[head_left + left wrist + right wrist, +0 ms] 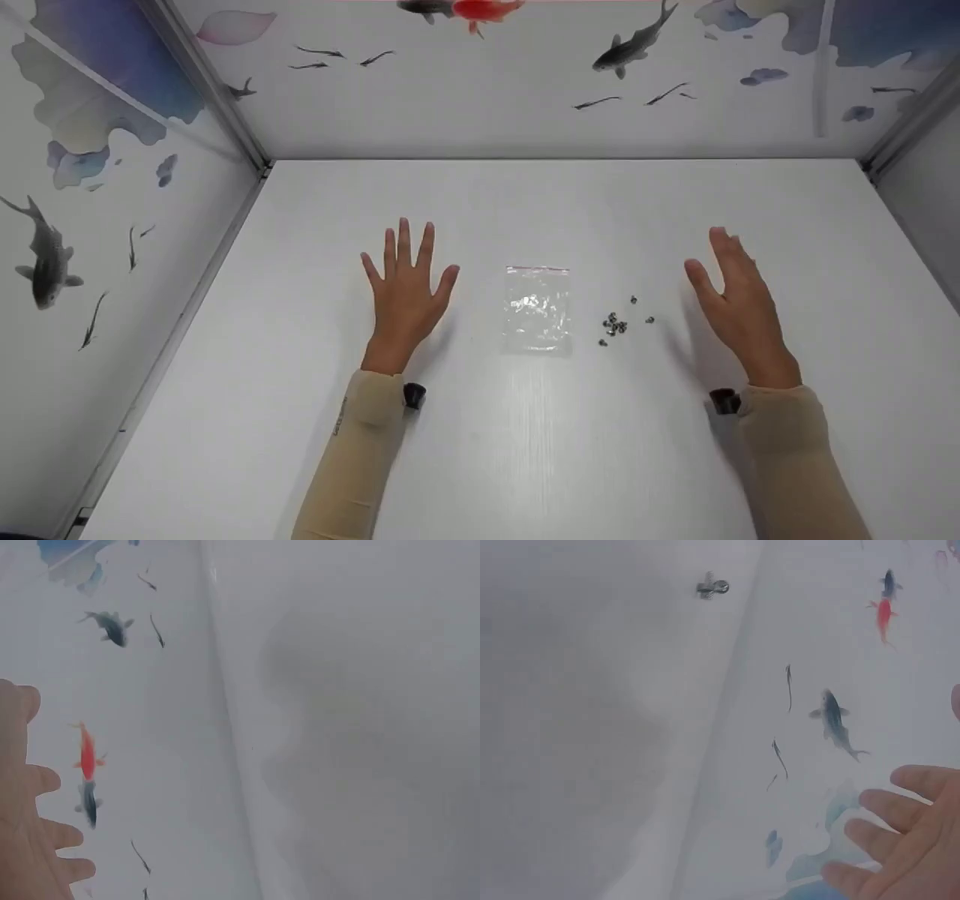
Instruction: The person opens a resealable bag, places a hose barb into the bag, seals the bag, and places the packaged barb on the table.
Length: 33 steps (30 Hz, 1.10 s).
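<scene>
A clear zip-lock bag (537, 309) with a red line along its top edge lies flat in the middle of the white table. Just right of it several small metal screws (615, 325) form a loose cluster, a few lying apart. My left hand (407, 300) is left of the bag, palm down with fingers spread, holding nothing. Right of the screws, my right hand (741, 311) is turned partly on edge with straight fingers, also holding nothing. In the right wrist view one small screw (712, 587) shows near the top, away from the fingers (885, 840).
Upright panels printed with fish and leaves stand at the back (487, 112) and left (112, 225) of the table (480, 450). A plain panel (926, 165) borders the right side. Each sleeve carries a small black wrist camera (414, 395).
</scene>
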Tool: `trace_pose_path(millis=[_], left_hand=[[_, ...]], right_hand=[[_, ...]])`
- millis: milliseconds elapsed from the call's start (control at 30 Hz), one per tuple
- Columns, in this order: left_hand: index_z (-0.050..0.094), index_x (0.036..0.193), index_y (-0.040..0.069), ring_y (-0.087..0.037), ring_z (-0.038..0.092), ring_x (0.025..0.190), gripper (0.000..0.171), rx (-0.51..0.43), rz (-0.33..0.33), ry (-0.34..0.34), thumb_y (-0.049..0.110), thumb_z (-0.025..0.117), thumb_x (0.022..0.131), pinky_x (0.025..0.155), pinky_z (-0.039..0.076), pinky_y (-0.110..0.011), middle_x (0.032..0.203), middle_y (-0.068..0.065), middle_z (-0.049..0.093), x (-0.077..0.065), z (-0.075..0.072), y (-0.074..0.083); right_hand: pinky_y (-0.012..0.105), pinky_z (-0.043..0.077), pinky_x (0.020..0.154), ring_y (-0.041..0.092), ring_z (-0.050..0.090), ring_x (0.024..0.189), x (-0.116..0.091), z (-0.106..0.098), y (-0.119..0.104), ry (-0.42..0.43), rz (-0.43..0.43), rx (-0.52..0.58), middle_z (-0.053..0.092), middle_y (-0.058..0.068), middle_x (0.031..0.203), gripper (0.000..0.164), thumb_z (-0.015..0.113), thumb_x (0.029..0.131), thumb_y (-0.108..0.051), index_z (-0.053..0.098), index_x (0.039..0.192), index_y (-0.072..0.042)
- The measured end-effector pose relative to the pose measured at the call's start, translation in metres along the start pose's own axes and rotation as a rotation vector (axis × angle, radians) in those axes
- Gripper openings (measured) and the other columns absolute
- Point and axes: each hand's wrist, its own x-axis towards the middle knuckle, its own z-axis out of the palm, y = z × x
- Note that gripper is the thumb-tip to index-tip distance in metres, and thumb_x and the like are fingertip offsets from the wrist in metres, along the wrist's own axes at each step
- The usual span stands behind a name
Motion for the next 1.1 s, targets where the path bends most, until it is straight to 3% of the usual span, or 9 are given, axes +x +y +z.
trace_pose_path(millis=[133,300,467,667,867,1100], left_hand=[[0.011,0.156,0.025,-0.027,0.000,0.150,0.069,-0.152,0.024,-0.132,0.056,0.033,0.099,0.114,-0.003,-0.061,0.163,-0.006,0.002,0.002,-0.003,0.004],[0.005,0.155,0.030,-0.021,-0.003,0.151,0.068,-0.251,0.116,-0.321,0.060,0.027,0.098,0.116,-0.006,-0.055,0.163,0.003,-0.003,0.001,-0.001,0.007],[0.004,0.155,0.031,-0.015,-0.001,0.150,0.065,-0.261,0.243,-0.501,0.057,0.028,0.099,0.118,-0.004,-0.050,0.162,0.009,0.001,-0.007,0.005,0.018],[0.006,0.155,0.032,-0.013,0.001,0.150,0.064,-0.224,0.368,-0.708,0.054,0.029,0.100,0.119,-0.002,-0.048,0.162,0.011,0.006,-0.021,0.012,0.036],[0.012,0.155,0.032,-0.013,0.004,0.150,0.057,-0.189,0.435,-0.824,0.048,0.029,0.102,0.119,0.000,-0.050,0.161,0.011,0.011,-0.032,0.017,0.046],[0.023,0.152,0.036,-0.014,0.007,0.150,0.052,-0.126,0.490,-0.842,0.050,0.029,0.102,0.117,0.003,-0.054,0.160,0.011,0.014,-0.032,0.022,0.049]], right_hand=[[0.057,0.008,0.116,0.030,0.008,0.149,0.011,-0.002,-0.003,-0.126,-0.035,0.078,0.015,0.007,0.161,0.066,0.040,0.100,-0.049,0.017,0.155,-0.022],[0.058,0.008,0.115,0.030,0.007,0.150,0.033,0.006,-0.003,-0.350,-0.078,0.042,0.012,0.003,0.162,0.064,0.038,0.099,-0.052,0.015,0.155,-0.030],[0.057,0.008,0.116,0.030,0.008,0.150,0.049,0.019,-0.007,-0.527,-0.102,-0.030,0.015,0.003,0.162,0.062,0.036,0.099,-0.055,0.018,0.154,-0.033],[0.051,0.006,0.118,0.026,0.010,0.150,0.062,0.038,-0.023,-0.616,-0.171,-0.094,0.017,0.001,0.161,0.061,0.034,0.100,-0.054,0.020,0.154,-0.029],[0.050,0.005,0.118,0.024,0.009,0.150,0.069,0.059,-0.037,-0.689,-0.233,-0.136,0.019,-0.004,0.161,0.056,0.035,0.102,-0.046,0.023,0.154,-0.028],[0.055,0.005,0.117,0.026,0.009,0.150,0.075,0.081,-0.050,-0.775,-0.276,-0.181,0.022,-0.002,0.160,0.053,0.037,0.103,-0.037,0.026,0.153,-0.022]])
